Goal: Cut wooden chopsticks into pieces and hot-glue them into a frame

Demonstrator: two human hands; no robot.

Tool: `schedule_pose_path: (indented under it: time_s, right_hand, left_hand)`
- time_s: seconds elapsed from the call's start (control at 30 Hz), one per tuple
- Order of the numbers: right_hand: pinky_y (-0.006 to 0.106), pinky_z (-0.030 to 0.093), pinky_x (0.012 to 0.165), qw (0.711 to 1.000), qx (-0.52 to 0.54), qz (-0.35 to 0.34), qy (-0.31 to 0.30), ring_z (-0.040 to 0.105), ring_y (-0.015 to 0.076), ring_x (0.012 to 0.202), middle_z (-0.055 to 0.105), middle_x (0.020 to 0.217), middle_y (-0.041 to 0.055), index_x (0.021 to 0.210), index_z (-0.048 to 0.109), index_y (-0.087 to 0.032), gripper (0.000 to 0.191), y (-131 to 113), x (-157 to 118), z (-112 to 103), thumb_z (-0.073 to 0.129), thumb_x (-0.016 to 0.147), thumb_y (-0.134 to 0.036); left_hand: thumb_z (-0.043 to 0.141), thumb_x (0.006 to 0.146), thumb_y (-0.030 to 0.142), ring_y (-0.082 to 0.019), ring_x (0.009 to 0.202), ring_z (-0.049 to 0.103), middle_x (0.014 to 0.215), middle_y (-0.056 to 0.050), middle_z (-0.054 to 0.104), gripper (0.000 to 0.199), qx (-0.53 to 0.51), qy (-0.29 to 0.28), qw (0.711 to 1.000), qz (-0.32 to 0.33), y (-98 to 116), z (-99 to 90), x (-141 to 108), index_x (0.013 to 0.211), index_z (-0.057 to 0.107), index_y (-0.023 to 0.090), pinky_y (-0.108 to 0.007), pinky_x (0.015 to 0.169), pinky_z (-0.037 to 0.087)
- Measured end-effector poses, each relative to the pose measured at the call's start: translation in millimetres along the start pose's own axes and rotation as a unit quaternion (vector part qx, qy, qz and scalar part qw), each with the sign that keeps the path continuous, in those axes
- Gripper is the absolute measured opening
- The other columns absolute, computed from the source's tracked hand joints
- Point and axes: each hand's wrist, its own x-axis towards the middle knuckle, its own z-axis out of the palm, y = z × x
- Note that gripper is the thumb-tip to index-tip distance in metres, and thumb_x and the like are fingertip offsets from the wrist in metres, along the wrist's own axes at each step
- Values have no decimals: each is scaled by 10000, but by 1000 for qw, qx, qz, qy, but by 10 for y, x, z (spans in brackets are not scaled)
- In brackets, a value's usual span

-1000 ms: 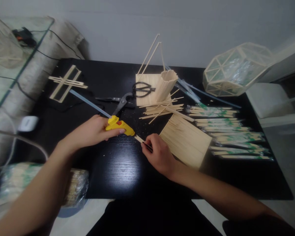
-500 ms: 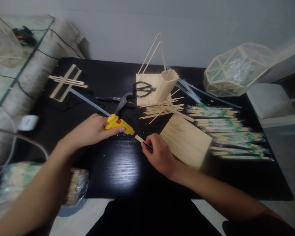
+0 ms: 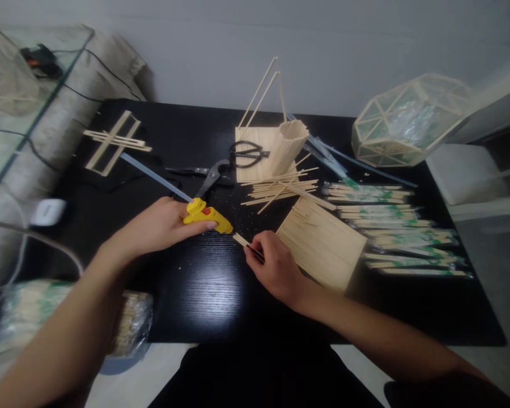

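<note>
My left hand (image 3: 168, 224) is wrapped round a yellow glue gun (image 3: 208, 216), with a long translucent glue stick (image 3: 153, 177) sticking out of its back. The gun's nozzle is at the tip of some short wooden sticks (image 3: 240, 239). Those sticks are pinched in my right hand (image 3: 276, 266), whose fingers hide their other end. Just right of that hand lies a flat panel of wooden sticks (image 3: 325, 243). Behind it are loose sticks (image 3: 280, 190) and a stick-built cylinder (image 3: 288, 148) on a square base (image 3: 255, 136).
Black scissors (image 3: 249, 154) and pliers (image 3: 212, 177) lie mid-table (image 3: 195, 122). A stick frame (image 3: 114, 141) is at the back left. Wrapped stick bundles (image 3: 403, 238) line the right side, below a faceted stick structure (image 3: 412, 122). A plastic-wrapped pack (image 3: 131, 323) sits lower left.
</note>
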Motion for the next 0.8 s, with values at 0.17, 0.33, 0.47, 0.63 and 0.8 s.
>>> schedule_pose_path:
  time_s: [0.17, 0.33, 0.47, 0.63, 0.8]
  right_hand:
    - [313, 483, 664, 1000, 2, 0, 0, 562, 175, 711, 580, 804, 11, 898, 461, -245, 195, -4, 11, -4, 566, 966, -96]
    - [319, 491, 668, 1000, 3, 1, 1, 572, 180, 719, 591, 809, 16, 897, 466, -246, 192, -6, 4, 4, 573, 968, -103]
    - [316, 491, 670, 1000, 3, 3, -1, 570, 176, 710, 585, 808, 11, 900, 462, -247, 199, -9, -3, 0, 574, 969, -97]
    - [311, 486, 664, 1000, -1, -2, 1, 567, 178, 711, 576, 806, 9, 898, 454, -248, 214, -8, 7, -8, 577, 962, -85]
    - [309, 489, 660, 1000, 2, -2, 6, 569, 177, 712, 586, 811, 13, 899, 460, -248, 210, -8, 9, -6, 584, 965, -92]
  left_hand:
    - [517, 957, 701, -117, 501, 463, 542, 7, 498, 617, -48, 6, 999, -4, -3, 5, -6, 606, 566, 196, -288, 531, 339]
    - [547, 957, 681, -121, 500, 483, 541, 10, 524, 582, -69, 6, 998, 10, 52, 4, 7, 634, 586, 198, -280, 522, 344]
    - [570, 956, 662, -125, 501, 504, 540, 4, 557, 560, -76, 12, 997, 11, 55, -5, 4, 642, 595, 199, -272, 523, 361]
    - [575, 941, 682, -131, 489, 526, 532, -6, 588, 584, -88, 4, 996, -4, 68, -7, 3, 625, 620, 193, -262, 510, 375]
    - [573, 964, 656, -127, 520, 569, 573, -1, 641, 562, -105, -1, 994, 15, 99, 2, 10, 678, 660, 181, -242, 534, 406]
